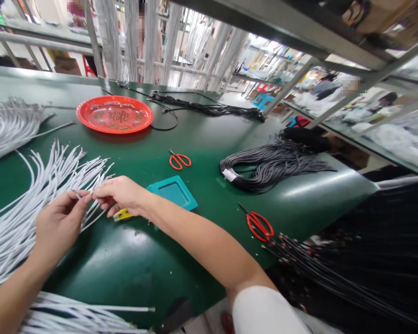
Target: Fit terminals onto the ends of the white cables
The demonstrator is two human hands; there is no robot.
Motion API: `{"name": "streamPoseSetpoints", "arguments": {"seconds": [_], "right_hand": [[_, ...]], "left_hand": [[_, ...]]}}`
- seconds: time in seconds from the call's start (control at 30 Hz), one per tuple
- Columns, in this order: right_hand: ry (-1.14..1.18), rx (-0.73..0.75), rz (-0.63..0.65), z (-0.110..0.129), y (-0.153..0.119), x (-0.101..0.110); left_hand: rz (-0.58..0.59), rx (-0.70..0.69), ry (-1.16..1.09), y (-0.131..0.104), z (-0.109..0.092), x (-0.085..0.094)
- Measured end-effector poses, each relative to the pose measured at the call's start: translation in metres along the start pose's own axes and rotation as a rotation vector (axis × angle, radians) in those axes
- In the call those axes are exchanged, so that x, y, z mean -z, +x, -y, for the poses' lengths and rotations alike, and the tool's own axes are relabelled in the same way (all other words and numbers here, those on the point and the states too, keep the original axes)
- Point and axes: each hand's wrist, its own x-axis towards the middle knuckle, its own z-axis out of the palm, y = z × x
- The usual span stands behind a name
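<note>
Both hands meet at the left, over the tips of a spread bundle of white cables [14,232]. My left hand [61,218] is closed, thumb and forefinger pinching the end of a white cable. Fingertips of my right hand [116,192] press together at the same cable end; the exact spot is partly covered by the fingers. Just under the right hand lies a yellow object [123,214], partly hidden. Beside the right forearm sits a teal square tray [176,192], partly covered by the arm.
Red-handled scissors [180,160] lie behind the tray, and a second red-handled pair [259,226] lies to the right. A red oval tray [114,113] stands at the back. A coiled black cable bundle [261,167] rests on the green table [209,232]. Metal shelf beams [299,37] cross overhead.
</note>
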Motion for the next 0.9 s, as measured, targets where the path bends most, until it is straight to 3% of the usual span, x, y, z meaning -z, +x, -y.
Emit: {"name": "streamPoseSetpoints", "arguments": {"seconds": [0.17, 0.3, 0.47, 0.67, 0.9], "right_hand": [[-0.253, 0.081, -0.167, -0.005, -0.006, 0.002], [-0.411, 0.205, -0.349, -0.013, -0.007, 0.009], [-0.516, 0.294, -0.326, -0.017, 0.002, 0.004], [-0.918, 0.477, -0.391, -0.015, 0.004, -0.013], [-1.167, 0.52, -0.428, -0.018, -0.005, 0.002]], "left_hand": [[-0.039, 0.041, -0.132, 0.0, 0.005, -0.001], [0.026, 0.063, -0.314, 0.003, 0.016, -0.003], [0.03, 0.04, -0.444, 0.006, 0.024, -0.004], [0.101, 0.022, -0.459, 0.002, 0.025, -0.003], [0.072, -0.011, -0.27, 0.001, 0.03, -0.006]]}}
